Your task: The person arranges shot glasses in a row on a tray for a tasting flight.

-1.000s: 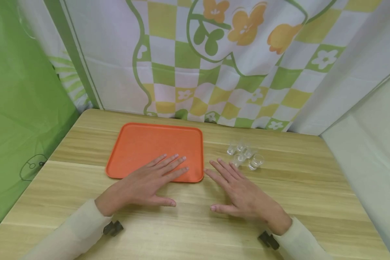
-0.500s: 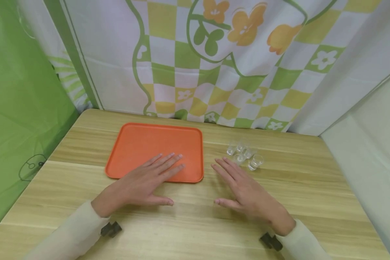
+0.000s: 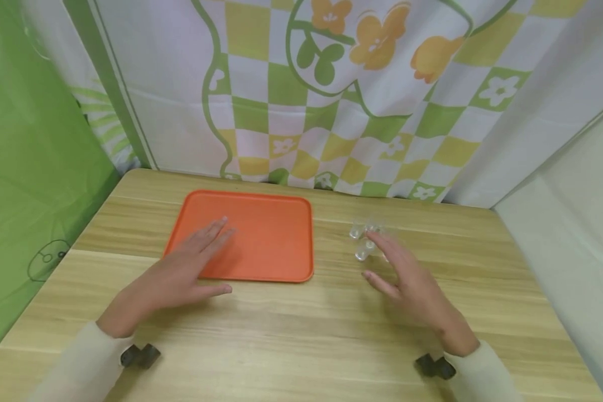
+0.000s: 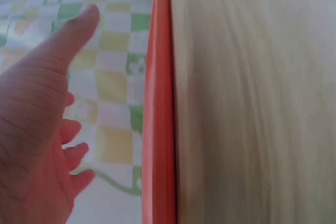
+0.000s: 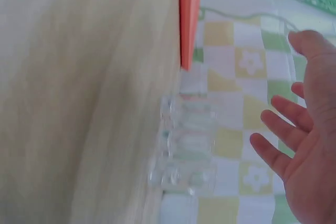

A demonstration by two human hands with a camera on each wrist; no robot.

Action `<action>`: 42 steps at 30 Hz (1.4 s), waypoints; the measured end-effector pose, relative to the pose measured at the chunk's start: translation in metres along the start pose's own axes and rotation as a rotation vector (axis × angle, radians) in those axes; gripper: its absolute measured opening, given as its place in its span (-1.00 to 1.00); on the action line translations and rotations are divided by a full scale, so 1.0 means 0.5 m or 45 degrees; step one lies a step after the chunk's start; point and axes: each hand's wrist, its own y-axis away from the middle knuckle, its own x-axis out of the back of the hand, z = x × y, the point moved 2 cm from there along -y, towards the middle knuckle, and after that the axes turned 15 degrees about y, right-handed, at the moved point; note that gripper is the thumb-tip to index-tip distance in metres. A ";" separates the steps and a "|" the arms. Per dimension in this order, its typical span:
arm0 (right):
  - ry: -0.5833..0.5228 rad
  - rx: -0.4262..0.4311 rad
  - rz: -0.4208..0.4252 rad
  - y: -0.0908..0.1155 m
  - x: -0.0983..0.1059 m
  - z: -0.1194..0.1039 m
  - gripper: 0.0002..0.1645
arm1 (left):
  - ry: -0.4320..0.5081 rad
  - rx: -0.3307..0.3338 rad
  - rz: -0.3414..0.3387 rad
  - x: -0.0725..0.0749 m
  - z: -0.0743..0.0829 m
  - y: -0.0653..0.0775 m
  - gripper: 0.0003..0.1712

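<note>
An orange-red tray [image 3: 266, 240] lies flat on the wooden table. Above its left part hovers my left hand [image 3: 173, 279], fingers extended and thumb apart, holding nothing. In the left wrist view the tray [image 4: 159, 108] shows edge-on beside the hand [image 4: 37, 124]. To the right of the tray stands a cluster of several small clear glasses [image 3: 360, 250]. My right hand [image 3: 414, 279] is over their near right side with nothing in it, and it covers some of them. From the right wrist, the glasses [image 5: 184, 145] appear lined up, apart from the spread fingers [image 5: 286, 129].
The wooden table [image 3: 281, 346] has its back edge against a hanging checked curtain [image 3: 331, 111] with flower prints. Green cloth [image 3: 35, 167] hangs on the left, and a pale wall surface [image 3: 573, 234] borders the right side. A small dark camera sits at each wrist.
My left hand has moved left across the tray. My right hand has shifted right and away toward the glasses, now covering part of them. The tray has stayed put.
</note>
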 end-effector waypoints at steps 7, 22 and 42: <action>-0.117 -0.175 0.144 0.005 0.010 0.050 -0.15 | 0.094 0.122 0.042 0.020 -0.035 0.022 0.22; -0.411 -0.655 -0.099 0.027 -0.013 0.106 -0.09 | 0.145 0.205 0.171 0.038 -0.089 0.055 0.24; -0.381 -0.796 -0.302 0.038 -0.035 0.123 -0.25 | 0.523 0.451 0.116 0.041 -0.142 0.081 0.47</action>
